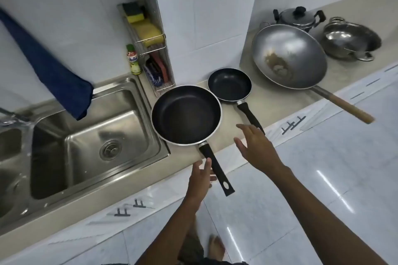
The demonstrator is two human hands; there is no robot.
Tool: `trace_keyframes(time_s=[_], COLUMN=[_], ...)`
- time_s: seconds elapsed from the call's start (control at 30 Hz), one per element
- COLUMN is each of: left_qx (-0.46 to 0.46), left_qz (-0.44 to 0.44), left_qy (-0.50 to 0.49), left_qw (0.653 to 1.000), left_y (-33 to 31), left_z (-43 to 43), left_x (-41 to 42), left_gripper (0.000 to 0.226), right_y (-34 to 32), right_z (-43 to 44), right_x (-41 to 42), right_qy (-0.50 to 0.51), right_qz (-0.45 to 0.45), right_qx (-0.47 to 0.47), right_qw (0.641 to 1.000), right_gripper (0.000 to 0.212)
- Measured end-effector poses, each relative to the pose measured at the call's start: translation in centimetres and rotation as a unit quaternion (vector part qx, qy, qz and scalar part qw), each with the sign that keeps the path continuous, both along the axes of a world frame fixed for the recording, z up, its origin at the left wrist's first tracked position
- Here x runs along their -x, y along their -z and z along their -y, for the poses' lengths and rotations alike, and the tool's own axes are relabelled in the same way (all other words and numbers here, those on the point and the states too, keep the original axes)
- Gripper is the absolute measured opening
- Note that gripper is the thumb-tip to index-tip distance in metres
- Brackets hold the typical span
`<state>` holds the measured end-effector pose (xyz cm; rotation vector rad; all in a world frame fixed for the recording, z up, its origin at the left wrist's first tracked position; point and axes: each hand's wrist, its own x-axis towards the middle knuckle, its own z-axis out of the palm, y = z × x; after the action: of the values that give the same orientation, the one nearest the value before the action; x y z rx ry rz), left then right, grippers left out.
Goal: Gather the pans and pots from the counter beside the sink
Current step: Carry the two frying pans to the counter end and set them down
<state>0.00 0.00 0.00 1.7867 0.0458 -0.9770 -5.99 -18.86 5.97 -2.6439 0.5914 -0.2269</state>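
A large black frying pan [186, 115] sits on the beige counter [277, 101] just right of the sink, its black handle sticking out over the front edge. My left hand [200, 180] is open beside that handle, fingers spread, not closed on it. A small black frying pan [229, 84] lies behind it. My right hand [257, 148] hovers open over the end of the small pan's handle. Farther right rest a big steel wok [289, 58] with a wooden handle, a lidded steel pot [298, 17] and a two-handled steel bowl pan [351, 38].
A steel double sink [90, 135] fills the left. A wire rack [148, 49] with sponges and brushes stands against the wall, next to a green-capped bottle [133, 60]. A blue cloth [49, 69] hangs over the sink. Cabinet fronts and a tiled floor lie below.
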Motion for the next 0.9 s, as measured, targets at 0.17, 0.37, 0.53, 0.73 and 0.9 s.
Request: trace_keyframes(time_s=[0.17,0.37,0.53,0.73,0.9], left_qx=[0.02,0.06,0.067,0.03,-0.051], left_qz=[-0.114,-0.214,-0.26,-0.235,-0.086], left_qy=[-0.059,-0.156,-0.206,-0.256,-0.269], left_qw=[0.992,0.962,0.941,0.937,0.958], left_y=[1.1,2.3,2.9,3.5,3.2], left_z=[2.0,4.6,6.2,7.5,8.9], left_x=[-1.4,-2.5,-2.3,-1.4,-0.3], left_gripper=[0.038,0.046,0.046,0.052,0.051], right_y=[2.1,5.8,8.0,8.6,9.1], right_z=[5.9,10.3,11.8,13.6,14.0], right_x=[-2.3,-6.1,-8.6,-9.7,-9.1], right_qy=[0.062,0.128,0.176,0.221,0.195], right_qz=[-0.023,-0.082,-0.083,-0.079,-0.055], right_qx=[0.014,-0.064,-0.178,-0.361,-0.349], right_qw=[0.998,0.986,0.965,0.902,0.915], right_gripper=[0.043,0.046,0.051,0.039,0.05])
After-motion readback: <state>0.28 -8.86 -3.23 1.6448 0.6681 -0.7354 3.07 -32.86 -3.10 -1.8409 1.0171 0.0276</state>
